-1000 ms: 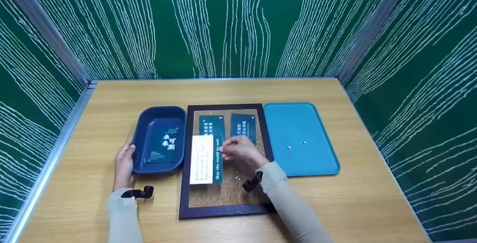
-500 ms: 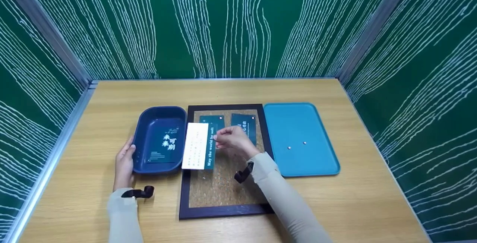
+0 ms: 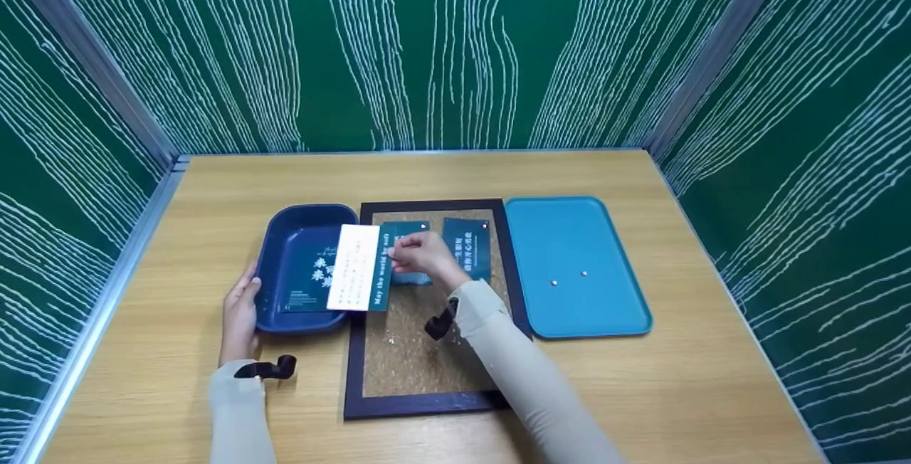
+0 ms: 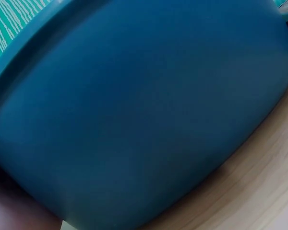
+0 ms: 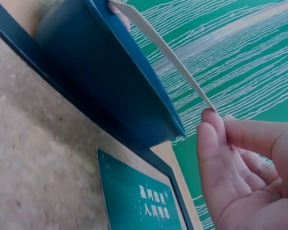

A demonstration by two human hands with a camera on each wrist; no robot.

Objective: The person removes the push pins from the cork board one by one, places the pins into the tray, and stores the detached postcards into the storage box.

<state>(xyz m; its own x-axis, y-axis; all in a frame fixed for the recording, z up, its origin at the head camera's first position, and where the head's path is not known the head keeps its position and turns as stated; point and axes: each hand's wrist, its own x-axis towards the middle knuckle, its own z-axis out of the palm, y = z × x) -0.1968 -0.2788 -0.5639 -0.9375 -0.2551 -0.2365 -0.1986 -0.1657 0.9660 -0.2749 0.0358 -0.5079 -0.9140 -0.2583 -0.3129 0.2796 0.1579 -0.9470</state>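
The right hand [image 3: 425,257] pinches a white-and-green card [image 3: 357,268] above the blue bin's [image 3: 293,229] right rim, the left hand [image 3: 239,309] gripping its left side, seemingly a stowing step that calls for shifting left, then releasing.

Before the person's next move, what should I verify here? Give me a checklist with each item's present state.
The next move is probably lowering the white-and-green card into the blue bin.

1. Right hand pinches the white-and-green card by its edge: ok.
2. White-and-green card wholly above the blue bin: not ok, its held edge extends over the corkboard.
3. Left hand at the blue bin's side: ok, touching; how firmly, cannot tell.
4. Blue bin free of other cards: not ok, a green card lies inside.
5. Two pins on the teal tray: ok.
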